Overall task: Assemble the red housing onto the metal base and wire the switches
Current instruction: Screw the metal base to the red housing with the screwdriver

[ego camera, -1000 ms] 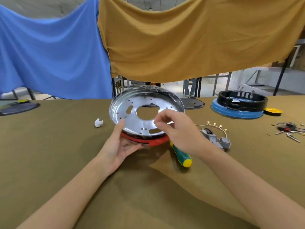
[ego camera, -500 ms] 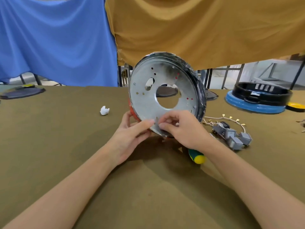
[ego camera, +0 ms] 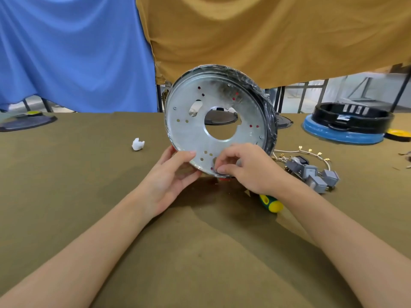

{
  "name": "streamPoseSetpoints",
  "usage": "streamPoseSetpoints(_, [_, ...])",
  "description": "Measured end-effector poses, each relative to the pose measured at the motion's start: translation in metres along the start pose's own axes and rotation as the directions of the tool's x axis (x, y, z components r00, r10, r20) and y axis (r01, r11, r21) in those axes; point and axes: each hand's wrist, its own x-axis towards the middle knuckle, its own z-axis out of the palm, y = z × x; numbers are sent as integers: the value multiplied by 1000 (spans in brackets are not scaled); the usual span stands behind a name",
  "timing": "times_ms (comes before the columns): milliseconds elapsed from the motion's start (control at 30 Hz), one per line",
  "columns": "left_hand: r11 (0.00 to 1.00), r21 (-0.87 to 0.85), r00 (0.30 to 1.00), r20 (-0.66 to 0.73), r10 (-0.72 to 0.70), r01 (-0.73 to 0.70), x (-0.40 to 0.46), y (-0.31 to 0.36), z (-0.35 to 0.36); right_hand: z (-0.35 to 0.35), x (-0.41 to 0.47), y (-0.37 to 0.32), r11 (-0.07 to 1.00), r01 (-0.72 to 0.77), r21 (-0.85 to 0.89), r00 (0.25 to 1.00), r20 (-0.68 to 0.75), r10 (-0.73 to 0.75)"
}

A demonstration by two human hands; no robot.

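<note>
Tilted upright now, metal base (ego camera: 195, 138) held by both hands.

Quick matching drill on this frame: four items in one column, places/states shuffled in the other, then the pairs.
1. metal base
2. screwdriver handle
3. grey switches
4. white scrap

A. lies on the table left of the hands
B. tilted up on edge, held by both hands
C. sticks out from under the right wrist
D. lies wired together on the table, right of the base

Pairs: 1-B, 2-C, 3-D, 4-A
</note>
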Motion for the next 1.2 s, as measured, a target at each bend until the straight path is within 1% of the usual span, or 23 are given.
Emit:
streamPoseSetpoints(167, [1000,26,1000,-15,-9,9,1,-1,-1,6,1,-1,1000,10,24,1000,-23,-10])
streamPoseSetpoints(300, [1000,21,1000,-12,-4,5,1,-1,-3,8,2,-3,1000,-7,1,998,-56,7])
streamPoseSetpoints(500, [1000,10,1000,0,-1,1,0,-1,-2,8,1,-3,1000,-21,-20,998,-62,20])
streamPoseSetpoints(667, [1000,26,1000,19,6,-6,-2,-2,-2,11,0,-9,992,26,-120,997,-63,-33])
streamPoseSetpoints(833, [996,86,999,46,17,-21,-3,-1,-3,11,2,-11,969,91,-229,994,-41,-103])
streamPoseSetpoints(1000, [993,110,996,86,19,-28,-5,-1,-3,10,1,-10,986,69,-149,996,-50,-78])
streamPoseSetpoints(1133, [994,106,999,49,12,-17,-4,0,-2,10,0,-6,985,52,-165,989,-129,-74])
streamPoseSetpoints(1200, [996,93,1000,25,8,-11,-4,0,-1,11,-1,-6,983,68,-168,989,-119,-89])
